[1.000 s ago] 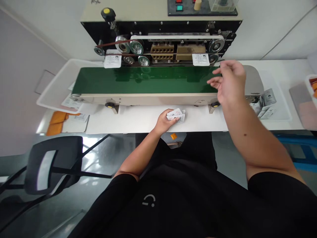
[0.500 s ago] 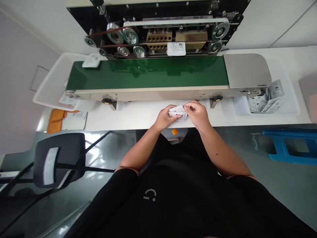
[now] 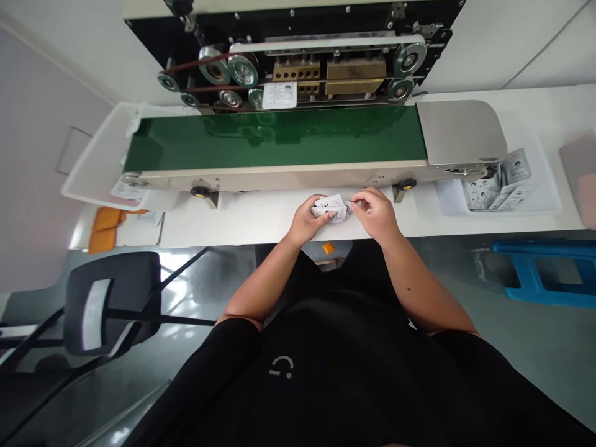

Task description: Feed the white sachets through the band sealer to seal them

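Observation:
My left hand (image 3: 306, 221) is wrapped round a small white printed packet (image 3: 329, 214) above the front edge of the white table. A white card with pinkish marks (image 3: 329, 201) stands up out of or behind the packet. My right hand (image 3: 376, 217) pinches at the packet's right side, where a small pale piece (image 3: 348, 206) shows at its fingertips. Beyond the hands lies the green conveyor belt (image 3: 279, 146) of a machine. Another white printed packet (image 3: 280, 95) is upright at the machine's rollers.
A white bin (image 3: 88, 155) stands at the left end of the belt, and a bin (image 3: 549, 197) with several packets (image 3: 510, 186) at the right. Orange cloth (image 3: 103, 226) lies at the table's left. Below are a black chair (image 3: 112, 301) and a blue stool (image 3: 544, 273).
The packet at the rollers has moved left along the machine. The packet at the belt's left end has dropped toward the left bin. My right hand has shifted slightly right from the held packet.

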`<action>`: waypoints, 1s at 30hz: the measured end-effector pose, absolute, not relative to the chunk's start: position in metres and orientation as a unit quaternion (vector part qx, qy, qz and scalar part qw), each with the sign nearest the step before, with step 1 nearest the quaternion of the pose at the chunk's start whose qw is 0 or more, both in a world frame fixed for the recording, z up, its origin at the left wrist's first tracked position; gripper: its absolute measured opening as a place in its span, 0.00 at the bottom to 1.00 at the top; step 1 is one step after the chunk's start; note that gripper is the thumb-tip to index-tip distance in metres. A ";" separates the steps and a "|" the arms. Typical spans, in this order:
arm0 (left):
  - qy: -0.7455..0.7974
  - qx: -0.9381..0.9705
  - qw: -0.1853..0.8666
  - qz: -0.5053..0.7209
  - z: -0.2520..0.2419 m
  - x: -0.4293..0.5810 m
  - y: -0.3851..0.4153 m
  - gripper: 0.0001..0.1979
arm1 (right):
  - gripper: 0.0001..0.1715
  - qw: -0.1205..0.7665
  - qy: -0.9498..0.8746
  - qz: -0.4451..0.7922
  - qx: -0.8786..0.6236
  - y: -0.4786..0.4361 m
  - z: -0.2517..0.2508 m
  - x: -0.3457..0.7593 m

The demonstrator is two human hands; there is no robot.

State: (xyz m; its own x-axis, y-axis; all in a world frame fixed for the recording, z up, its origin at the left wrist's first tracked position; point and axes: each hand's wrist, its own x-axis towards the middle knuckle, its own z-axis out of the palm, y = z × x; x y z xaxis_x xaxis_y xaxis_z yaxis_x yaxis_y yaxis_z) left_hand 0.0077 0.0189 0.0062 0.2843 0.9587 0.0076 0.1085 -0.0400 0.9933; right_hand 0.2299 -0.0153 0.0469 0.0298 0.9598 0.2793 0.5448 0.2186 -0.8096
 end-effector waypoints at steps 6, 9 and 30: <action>0.438 0.618 0.524 0.389 0.006 0.008 0.019 0.26 | 0.07 0.425 -0.667 0.193 -0.581 -0.018 0.050 0.230; 0.447 0.614 0.522 0.389 0.006 0.008 0.018 0.26 | 0.09 0.455 -0.644 0.197 -0.582 -0.020 0.051 0.232; 0.458 0.619 0.514 0.378 0.007 0.006 0.019 0.23 | 0.20 0.705 -0.199 0.279 -0.621 0.055 0.185 0.428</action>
